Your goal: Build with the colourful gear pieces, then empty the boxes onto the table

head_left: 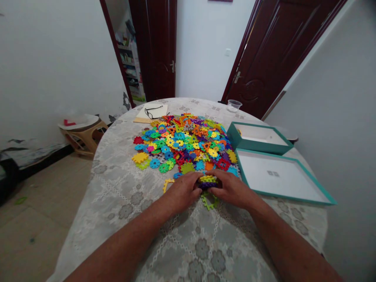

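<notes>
Between my two hands is a small stack of toothed plastic building pieces [208, 182], yellow on top and dark purple below. My left hand [188, 188] grips its left side, fingers curled. Its right side is pinched by my right hand [230, 188]. Just below the stack, a lime-green toothed ring [209, 202] lies on the cloth. A yellow toothed ring [168, 184] sits left of my left hand, partly covered by it. Directly beyond my hands spreads a large heap of colourful plastic pieces [179, 143], gears, squares and triangles among them.
A patterned tablecloth [123, 196] covers the round table. To the right are a teal-edged box [261, 143] and its white-lined lid [284, 176]. Glasses [149, 113] rest on a notebook [141, 116] at the far left; a clear plastic cup [234, 105] stands at the back.
</notes>
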Action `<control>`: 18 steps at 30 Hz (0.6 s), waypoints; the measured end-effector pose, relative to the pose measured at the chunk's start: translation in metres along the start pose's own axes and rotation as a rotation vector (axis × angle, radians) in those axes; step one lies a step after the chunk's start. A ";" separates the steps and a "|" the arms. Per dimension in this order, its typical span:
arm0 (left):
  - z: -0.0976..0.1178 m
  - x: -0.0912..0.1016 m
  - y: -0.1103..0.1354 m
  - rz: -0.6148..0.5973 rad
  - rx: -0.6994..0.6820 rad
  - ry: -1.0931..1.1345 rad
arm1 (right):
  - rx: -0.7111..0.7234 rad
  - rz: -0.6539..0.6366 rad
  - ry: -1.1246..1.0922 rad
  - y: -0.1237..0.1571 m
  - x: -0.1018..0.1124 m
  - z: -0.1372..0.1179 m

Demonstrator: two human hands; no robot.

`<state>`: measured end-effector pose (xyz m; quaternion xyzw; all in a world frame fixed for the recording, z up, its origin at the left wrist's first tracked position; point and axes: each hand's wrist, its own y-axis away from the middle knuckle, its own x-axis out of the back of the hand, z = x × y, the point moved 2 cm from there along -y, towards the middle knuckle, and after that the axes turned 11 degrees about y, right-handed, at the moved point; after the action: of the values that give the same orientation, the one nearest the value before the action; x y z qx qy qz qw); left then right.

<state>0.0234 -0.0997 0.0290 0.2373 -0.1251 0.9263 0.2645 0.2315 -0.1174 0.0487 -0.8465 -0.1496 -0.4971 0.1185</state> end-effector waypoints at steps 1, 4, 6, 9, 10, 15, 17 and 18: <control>0.000 -0.001 0.000 0.010 0.001 -0.001 | 0.009 -0.004 0.008 0.000 0.000 0.000; 0.002 -0.003 -0.001 0.062 -0.012 0.004 | 0.020 0.014 0.048 0.000 0.002 -0.003; 0.002 -0.004 -0.002 0.086 -0.027 0.020 | 0.010 0.029 0.059 0.000 0.003 -0.005; 0.003 -0.004 -0.003 0.089 -0.013 0.046 | 0.000 0.030 0.038 0.002 0.005 -0.006; 0.003 -0.004 -0.003 0.088 -0.001 0.049 | 0.002 0.028 0.035 0.002 0.006 -0.006; 0.004 -0.005 -0.004 0.092 0.029 0.046 | 0.068 -0.009 0.055 0.001 0.005 -0.003; 0.004 -0.006 -0.004 0.097 0.009 0.059 | 0.071 -0.004 0.072 0.000 0.005 -0.003; 0.003 -0.006 -0.004 0.098 -0.002 0.069 | 0.065 0.006 0.080 0.000 0.005 -0.004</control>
<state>0.0314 -0.1001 0.0290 0.1986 -0.1282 0.9457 0.2233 0.2301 -0.1180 0.0548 -0.8221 -0.1585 -0.5250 0.1532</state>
